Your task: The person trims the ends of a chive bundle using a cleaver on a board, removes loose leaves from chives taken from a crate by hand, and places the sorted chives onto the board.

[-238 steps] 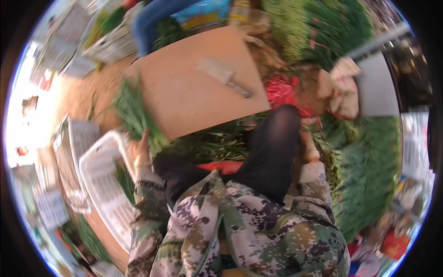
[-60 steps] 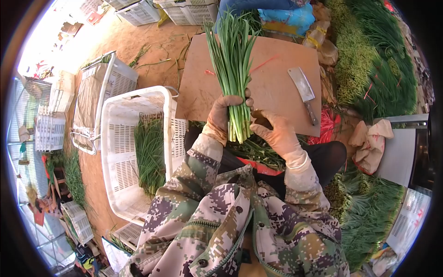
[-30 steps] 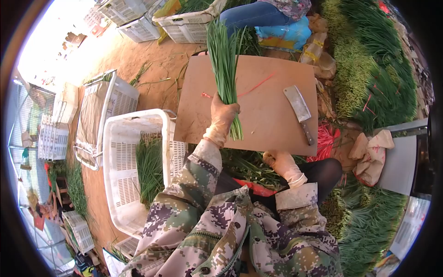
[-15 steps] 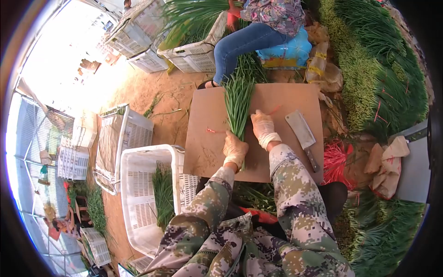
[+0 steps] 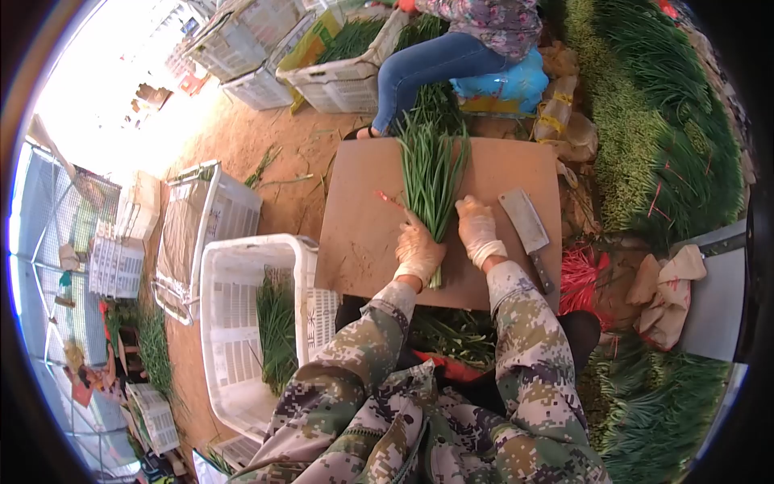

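A bunch of long green chives (image 5: 434, 173) lies on a brown board (image 5: 363, 173), its cut ends towards me. My left hand (image 5: 419, 252), in a pale thin glove, is closed over the lower left side of the stalks. A thin red tie (image 5: 385, 196) sticks out on the board by its fingertips. Just right of the bunch is my right hand (image 5: 477, 227), also gloved, with curled fingers; what they pinch is hidden. A cleaver (image 5: 526, 222) with a dark handle rests on the board to the right of that hand.
At my left stands a white plastic crate (image 5: 230, 323) with greens inside. Red ties (image 5: 582, 278) lie in a heap right of the board. Piles of green stalks (image 5: 637, 161) fill the right side. Across from me sits a person in jeans (image 5: 435, 68) beside another crate (image 5: 334, 89).
The bunch's leafy end has spread and shifted right on the board. Both hands have moved slightly right. The tie end by my right hand no longer shows. The person opposite has lowered their greens.
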### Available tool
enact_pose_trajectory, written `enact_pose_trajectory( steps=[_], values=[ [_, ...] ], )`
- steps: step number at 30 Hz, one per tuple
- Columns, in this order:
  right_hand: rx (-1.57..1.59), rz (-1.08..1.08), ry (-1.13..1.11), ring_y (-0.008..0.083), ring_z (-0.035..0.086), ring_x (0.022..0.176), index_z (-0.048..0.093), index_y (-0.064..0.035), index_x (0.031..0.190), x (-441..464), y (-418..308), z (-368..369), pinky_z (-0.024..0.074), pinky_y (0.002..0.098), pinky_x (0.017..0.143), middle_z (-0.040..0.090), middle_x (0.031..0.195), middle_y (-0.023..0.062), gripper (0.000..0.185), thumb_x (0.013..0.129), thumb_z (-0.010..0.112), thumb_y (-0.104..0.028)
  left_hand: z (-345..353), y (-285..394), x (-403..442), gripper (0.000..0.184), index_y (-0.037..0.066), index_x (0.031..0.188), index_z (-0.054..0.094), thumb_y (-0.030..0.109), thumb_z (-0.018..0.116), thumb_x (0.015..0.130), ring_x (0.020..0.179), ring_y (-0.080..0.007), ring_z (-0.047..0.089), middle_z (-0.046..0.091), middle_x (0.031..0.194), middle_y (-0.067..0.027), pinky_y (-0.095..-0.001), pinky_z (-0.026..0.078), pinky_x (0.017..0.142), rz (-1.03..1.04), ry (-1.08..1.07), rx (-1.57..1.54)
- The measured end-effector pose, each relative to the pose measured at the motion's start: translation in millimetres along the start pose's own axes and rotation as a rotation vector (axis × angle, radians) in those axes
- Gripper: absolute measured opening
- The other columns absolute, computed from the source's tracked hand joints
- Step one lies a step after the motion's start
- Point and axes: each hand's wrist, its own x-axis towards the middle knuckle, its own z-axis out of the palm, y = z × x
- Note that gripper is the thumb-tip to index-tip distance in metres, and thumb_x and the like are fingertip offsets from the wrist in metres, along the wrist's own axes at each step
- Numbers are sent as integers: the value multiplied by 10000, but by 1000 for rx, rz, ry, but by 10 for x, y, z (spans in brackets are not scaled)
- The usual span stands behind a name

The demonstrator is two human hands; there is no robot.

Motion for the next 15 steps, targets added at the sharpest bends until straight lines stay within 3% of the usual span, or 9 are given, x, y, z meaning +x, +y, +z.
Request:
enact_pose_trajectory(
  steps=[4,6,7,8,9,10,11,14,15],
  values=[
    [188,182,159,385,623,1042,513,-76,1347,-39,-35,-169,506,480,881,608,1217,201,475,873,534,-66,-134,-219,-140,1193,-13,1515,113,460,828,685,1058,-435,609,520,1240,-297,-493,531,867,66,61,-61],
    [214,207,276,374,630,1018,538,-62,1305,-145,-64,-368,512,475,869,619,1183,198,420,886,545,-102,-214,-446,-99,1104,-4,1495,214,559,775,729,1046,-423,613,527,1238,-299,-504,525,857,106,128,-49],
    [247,244,395,363,637,994,563,-48,1263,-239,-72,-439,517,470,856,629,1150,196,373,900,556,-138,-156,-710,24,918,-3,1427,364,523,746,780,1048,-411,614,543,1238,-279,-500,523,855,228,232,-115],
    [271,254,362,369,648,944,564,-33,1243,-362,-57,-416,529,457,825,653,1066,186,417,915,617,-284,-115,-930,168,627,1,1276,537,434,699,852,1041,-405,615,586,1187,-245,-489,520,855,326,322,-197],
    [262,253,355,369,648,944,564,-33,1243,-472,-145,-494,529,457,825,653,1066,186,417,915,617,-284,-163,-1087,270,401,5,1129,637,323,660,886,1026,-380,620,619,1133,-221,-468,514,864,334,309,-214],
    [363,375,129,368,655,911,567,-19,1250,-561,-309,-657,534,452,800,669,1015,183,470,924,617,-355,-232,-1127,305,287,31,1078,665,238,633,882,1003,-374,620,635,1106,-202,-461,508,866,333,405,-151],
    [458,499,-98,367,663,879,570,-5,1257,-657,-450,-754,538,447,775,684,964,180,532,934,618,-425,-245,-1207,431,253,63,1079,675,187,625,865,1005,-372,612,635,1124,-187,-456,502,876,359,424,-98],
    [371,405,-45,391,673,904,519,52,1298,-911,-729,-506,545,454,762,682,1025,242,786,872,614,-602,-319,-1140,665,228,77,1052,673,206,608,876,1027,-372,617,652,1085,-164,-452,500,882,465,421,-31],
    [343,415,-44,368,675,900,507,73,1303,-922,-846,-491,548,432,770,681,1010,235,833,850,632,-615,-382,-1036,675,262,68,1066,676,233,599,878,1011,-377,630,666,1066,-177,-455,506,880,392,295,-9]
  ],
)
